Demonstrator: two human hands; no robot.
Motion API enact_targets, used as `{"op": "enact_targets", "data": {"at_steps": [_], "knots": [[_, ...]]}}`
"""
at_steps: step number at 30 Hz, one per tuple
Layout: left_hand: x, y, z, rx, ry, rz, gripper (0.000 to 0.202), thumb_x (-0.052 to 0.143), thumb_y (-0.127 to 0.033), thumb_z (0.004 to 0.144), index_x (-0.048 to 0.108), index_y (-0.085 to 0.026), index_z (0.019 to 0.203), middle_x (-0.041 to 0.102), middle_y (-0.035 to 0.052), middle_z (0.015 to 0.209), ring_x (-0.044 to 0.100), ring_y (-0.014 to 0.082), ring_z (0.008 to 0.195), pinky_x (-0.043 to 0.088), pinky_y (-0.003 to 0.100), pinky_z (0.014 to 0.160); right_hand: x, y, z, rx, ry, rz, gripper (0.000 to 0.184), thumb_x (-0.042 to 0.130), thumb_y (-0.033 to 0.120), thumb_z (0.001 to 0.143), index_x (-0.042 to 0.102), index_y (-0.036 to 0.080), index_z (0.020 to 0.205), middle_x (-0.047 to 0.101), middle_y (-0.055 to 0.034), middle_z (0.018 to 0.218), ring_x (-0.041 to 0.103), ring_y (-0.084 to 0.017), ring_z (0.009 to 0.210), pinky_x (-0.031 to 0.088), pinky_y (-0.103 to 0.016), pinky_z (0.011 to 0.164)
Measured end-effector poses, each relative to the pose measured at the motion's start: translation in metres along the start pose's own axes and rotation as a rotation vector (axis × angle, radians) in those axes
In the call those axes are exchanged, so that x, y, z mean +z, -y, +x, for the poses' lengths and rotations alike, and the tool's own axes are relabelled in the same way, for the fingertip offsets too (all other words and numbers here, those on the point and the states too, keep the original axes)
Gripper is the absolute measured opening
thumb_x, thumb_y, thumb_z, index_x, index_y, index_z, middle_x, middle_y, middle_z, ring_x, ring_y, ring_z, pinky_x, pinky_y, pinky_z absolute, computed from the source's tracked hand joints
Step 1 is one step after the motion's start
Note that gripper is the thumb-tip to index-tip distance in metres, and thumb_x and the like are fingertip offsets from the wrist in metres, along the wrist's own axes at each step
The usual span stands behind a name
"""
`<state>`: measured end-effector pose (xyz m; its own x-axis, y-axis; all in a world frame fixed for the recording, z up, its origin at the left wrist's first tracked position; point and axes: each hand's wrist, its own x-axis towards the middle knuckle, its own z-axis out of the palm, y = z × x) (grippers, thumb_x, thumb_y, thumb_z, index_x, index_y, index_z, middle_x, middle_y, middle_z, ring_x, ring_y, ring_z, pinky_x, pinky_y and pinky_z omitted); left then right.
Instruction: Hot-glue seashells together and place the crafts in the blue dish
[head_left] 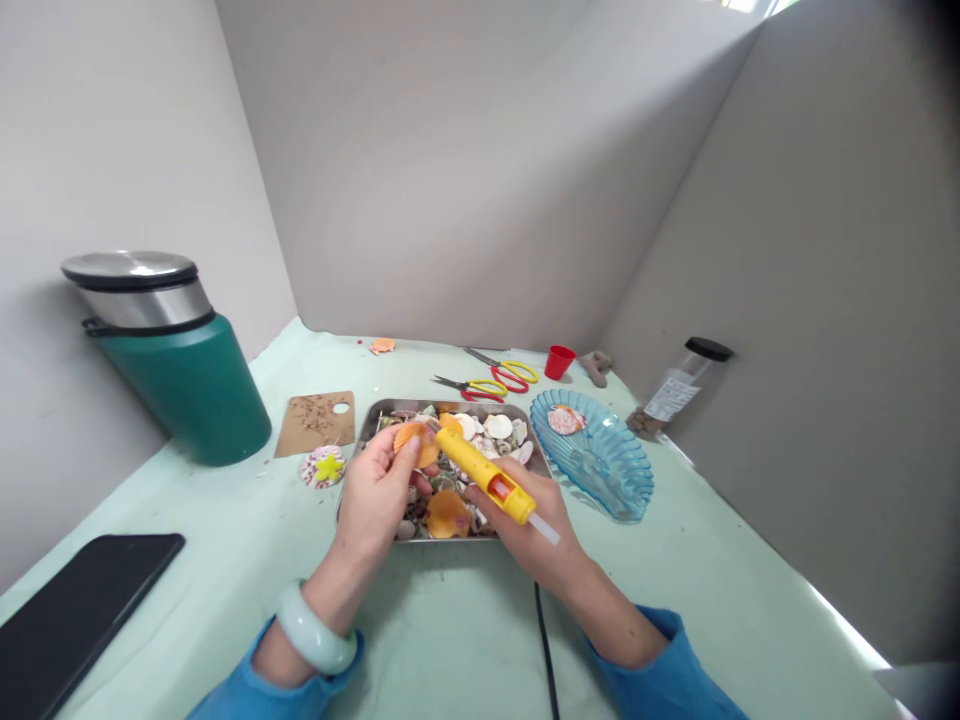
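Between the thumb and fingers of my left hand [377, 490] is an orange scallop shell [417, 443], held above the tray. My right hand [536, 525] is wrapped around a yellow hot glue gun [484, 472], whose clear glue stick [544, 528] sticks out of the back end. The gun's tip is at the shell's right side; whether they touch I cannot tell. Under both hands lies a metal tray [373, 412] filled with mixed shells and small stones. A larger orange shell [448, 514] rests near its front edge.
Left of the tray are a brown board [311, 420], a decorated shell disc [323, 466], a green bottle [176, 375] and a phone [82, 610]. Behind lie two scissors [480, 388] and a red cup [559, 362]. A blue dish [600, 465] and a jar [679, 385] stand right. A black cord [546, 650] runs frontward.
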<state>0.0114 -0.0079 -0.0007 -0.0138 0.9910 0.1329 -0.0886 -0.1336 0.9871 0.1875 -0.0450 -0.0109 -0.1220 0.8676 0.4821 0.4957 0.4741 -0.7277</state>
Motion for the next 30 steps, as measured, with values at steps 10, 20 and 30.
{"op": "enact_targets", "data": {"at_steps": [10,20,30], "knots": [[-0.0004,0.0016,0.0005,-0.009,-0.005,-0.003,0.038,0.062,-0.044,0.078,0.062,-0.017,0.106,0.069,0.0033,0.084,0.059,0.0117,0.056,0.048,0.023,0.054,0.0003,0.0005,0.0003,0.001,-0.020,0.014,0.012,0.058,0.030,0.086,0.057,0.019,0.081,0.056,0.0007,0.072,0.054,-0.013,0.062,0.038,-0.023,0.057],[0.0014,0.0010,0.0003,0.048,-0.092,-0.053,0.032,0.061,-0.041,0.080,0.061,-0.017,0.102,0.066,0.0039,0.093,0.060,0.0114,0.062,0.048,0.021,0.052,0.0007,-0.0041,-0.0009,-0.030,0.005,-0.003,0.003,0.060,0.020,0.083,0.058,0.019,0.084,0.059,0.0014,0.073,0.056,-0.013,0.064,0.039,-0.023,0.060],[0.0008,0.0034,0.0022,0.069,-0.150,-0.075,0.031,0.060,-0.040,0.081,0.061,-0.017,0.101,0.064,0.0035,0.093,0.062,0.0140,0.067,0.050,0.023,0.053,0.0010,-0.0044,-0.0008,-0.030,-0.008,-0.008,0.005,0.060,0.024,0.084,0.058,0.019,0.084,0.058,0.0013,0.073,0.055,-0.013,0.062,0.038,-0.024,0.058]]}}
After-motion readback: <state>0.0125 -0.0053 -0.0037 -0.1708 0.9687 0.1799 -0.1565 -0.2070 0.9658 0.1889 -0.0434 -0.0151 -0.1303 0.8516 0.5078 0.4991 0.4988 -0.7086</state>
